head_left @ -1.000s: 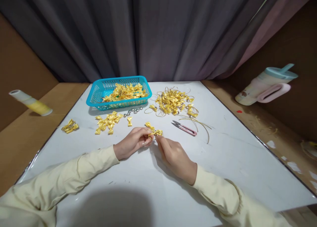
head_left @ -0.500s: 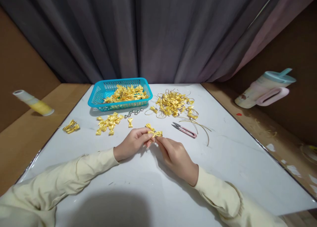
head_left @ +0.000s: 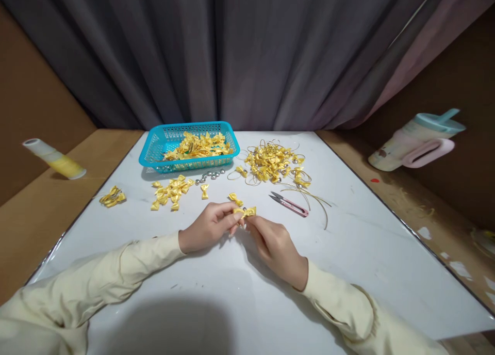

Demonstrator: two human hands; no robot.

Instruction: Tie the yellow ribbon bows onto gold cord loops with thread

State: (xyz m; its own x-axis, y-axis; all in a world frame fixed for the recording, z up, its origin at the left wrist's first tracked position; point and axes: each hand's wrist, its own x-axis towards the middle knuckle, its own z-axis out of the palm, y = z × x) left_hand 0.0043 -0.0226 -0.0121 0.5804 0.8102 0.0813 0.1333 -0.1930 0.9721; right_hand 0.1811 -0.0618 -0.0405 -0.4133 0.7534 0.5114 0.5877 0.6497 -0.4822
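We have a yellow bow [head_left: 247, 212] between the hands, just above the tabletop [head_left: 386, 252] and near its middle. Over the last second it has come round from a bunched, edge-on look to lie flatter and more open towards us, with a small silver bead [head_left: 245, 209] now showing at its upper edge. We take that as the bow being squared up in the fingers, so we judge the handwork on it unfinished.

Our left hand [head_left: 211, 225] pinches the bow's left end, thumb against fingers. Our right hand [head_left: 277, 245] is closed to a pinch at the lower right edge; whether it also grips a cord, we cannot tell.

Just beyond the held piece lies a second bow [head_left: 235, 198], with a lone bow [head_left: 204, 191] farther left. Past them are silver beads [head_left: 209, 176] in a loose cluster, a group of loose bows [head_left: 173, 191] and a blue basket [head_left: 170, 165] with more bows in it. To the right sit a heap of corded bows [head_left: 268, 161] and pink-handled snips [head_left: 290, 204]. These supplies look unchanged over that second, which suggests all the work is on this one bow.
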